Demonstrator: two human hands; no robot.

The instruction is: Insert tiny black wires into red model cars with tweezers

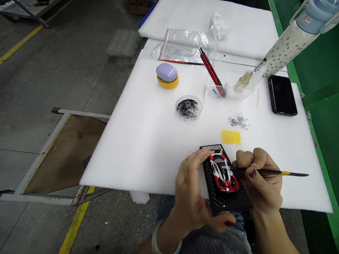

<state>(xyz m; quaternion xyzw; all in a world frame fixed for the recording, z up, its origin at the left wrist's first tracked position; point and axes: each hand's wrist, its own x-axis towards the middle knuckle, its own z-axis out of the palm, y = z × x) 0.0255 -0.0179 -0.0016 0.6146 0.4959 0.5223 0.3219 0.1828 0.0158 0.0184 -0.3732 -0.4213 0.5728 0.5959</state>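
My left hand (189,190) grips a black textured base (212,183) by its left side and lower edge. On that base sits a small red, white and black model car (225,174). Between the thumb and fingers of my right hand (262,180) is a thin black brush (272,172) with a yellow band. Its tip lies over the middle of the car; whether it touches cannot be told. Just above the base is a yellow tape piece (231,137). Short black bits (239,121) lie scattered beyond it, and a round clear dish (188,108) holds many more.
A clear tray (230,92) holds a red cutter (212,72) and a small bottle (243,81). Around it are a purple-and-yellow case (167,75), a plastic bag (185,46), a black device (282,95) and a dotted tumbler (290,47). Crumpled tissue (219,26) lies at the back.
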